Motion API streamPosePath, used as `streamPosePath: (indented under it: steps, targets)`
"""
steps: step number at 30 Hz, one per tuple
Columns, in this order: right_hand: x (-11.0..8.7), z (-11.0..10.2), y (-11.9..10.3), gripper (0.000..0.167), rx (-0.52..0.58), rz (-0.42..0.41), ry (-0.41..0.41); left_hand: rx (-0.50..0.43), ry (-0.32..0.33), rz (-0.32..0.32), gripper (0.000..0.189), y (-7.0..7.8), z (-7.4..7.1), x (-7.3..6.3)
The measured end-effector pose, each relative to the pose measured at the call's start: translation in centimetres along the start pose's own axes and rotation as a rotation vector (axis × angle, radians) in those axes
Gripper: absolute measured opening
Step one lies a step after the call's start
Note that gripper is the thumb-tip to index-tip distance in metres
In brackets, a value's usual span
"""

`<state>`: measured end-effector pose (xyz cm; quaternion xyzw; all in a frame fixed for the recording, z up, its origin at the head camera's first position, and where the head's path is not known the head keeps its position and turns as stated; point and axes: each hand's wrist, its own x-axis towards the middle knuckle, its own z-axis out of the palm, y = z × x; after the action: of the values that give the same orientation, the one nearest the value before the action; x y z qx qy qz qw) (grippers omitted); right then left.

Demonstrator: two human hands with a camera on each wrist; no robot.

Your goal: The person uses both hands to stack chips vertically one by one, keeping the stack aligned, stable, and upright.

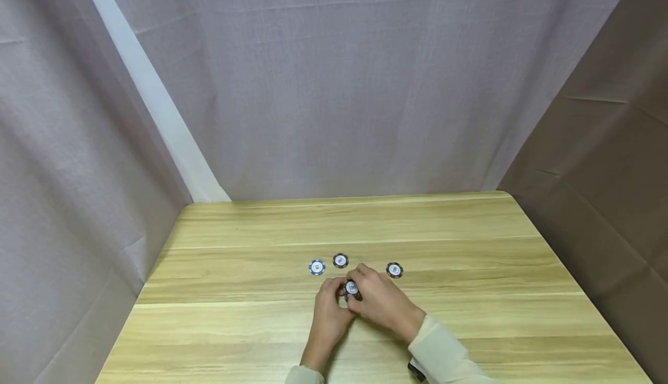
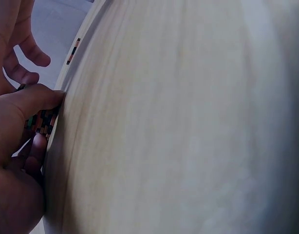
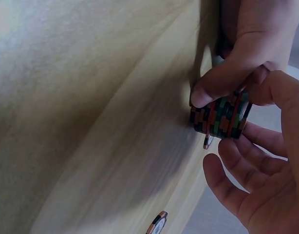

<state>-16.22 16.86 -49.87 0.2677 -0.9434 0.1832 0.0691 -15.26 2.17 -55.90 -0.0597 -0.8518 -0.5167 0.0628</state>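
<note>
A stack of poker chips [image 1: 352,288] stands between the two hands, its top chip marked 100. Its edge shows black, orange and green blocks in the right wrist view, where the stack [image 3: 220,116] is seen from the side. The left hand [image 1: 330,305] grips the lower part, thumb close to the tabletop. From the other side, the right hand [image 1: 385,301] pinches the stack near its top with thumb and fingers; its outer fingers stay spread. In the left wrist view the left hand's fingers cover much of the stack [image 2: 42,122].
Beyond the hands lie a blue-and-white chip [image 1: 316,267] marked 10 and a black chip [image 1: 341,260]. Another black chip [image 1: 395,270] with orange edge marks lies to the right. The wooden table [image 1: 235,279] meets grey curtains [image 1: 334,94] at its back edge.
</note>
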Motion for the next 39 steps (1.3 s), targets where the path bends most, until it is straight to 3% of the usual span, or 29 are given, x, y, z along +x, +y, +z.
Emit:
streamPosePath:
  steps: [14,19,24,31,35,39]
  targets:
    - [-1.1,0.9,0.2,0.028,0.023,0.032,0.082,-0.001,0.012,0.02,0.048,-0.1,0.1,-0.1]
    - [-1.3,1.0,0.3,0.031,0.039,0.046,0.073,-0.007,0.005,0.007,0.048,0.0,0.0,-0.2]
    - [-1.6,1.1,1.0,0.044,0.043,0.107,0.086,-0.023,-0.002,0.004,0.048,0.1,0.0,-0.2]
    - [-2.0,1.0,3.5,0.044,-0.051,0.225,0.154,-0.048,-0.01,-0.02,0.047,0.1,0.0,-0.1]
    - [-2.2,0.6,4.9,0.048,-0.091,0.299,0.13,-0.06,-0.015,-0.034,0.045,0.2,-0.1,-0.1]
    - [-2.3,0.5,5.9,0.047,-0.112,0.307,0.092,-0.063,-0.015,-0.037,0.044,0.2,-0.1,-0.1]
